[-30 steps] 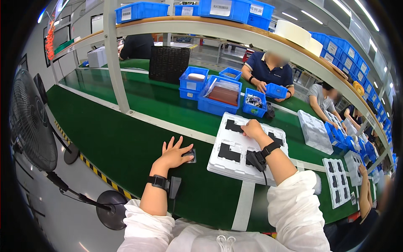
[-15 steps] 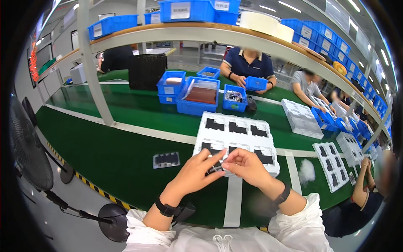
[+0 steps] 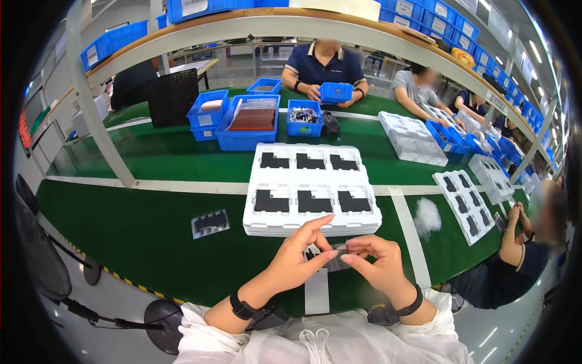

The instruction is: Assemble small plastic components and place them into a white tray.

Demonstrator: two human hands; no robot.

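Note:
My left hand (image 3: 298,257) and my right hand (image 3: 379,262) meet just in front of a white plastic tray stack (image 3: 284,181). Thumb and forefinger of each are pinched on a small clear plastic sheet (image 3: 334,263) with dark parts on it; the fingers partly hide it. In the top tray sit several black L-shaped pieces (image 3: 314,202), two rows of them, each in its own recess. A second clear sheet with black parts (image 3: 210,223) lies flat on the green table to the left of the tray.
Beyond the tray stand blue bins (image 3: 247,137), one with brown sheets inside. A shelf post (image 3: 100,121) rises at left. White fluff (image 3: 428,217) and another tray (image 3: 465,209) lie to the right. Co-workers sit across and at right; one holds a blue bin (image 3: 336,92).
My view has shifted, so the tray and bins appear farther left. Both hands have drawn back from over the tray's near row to its front edge, and their fingertips have come together.

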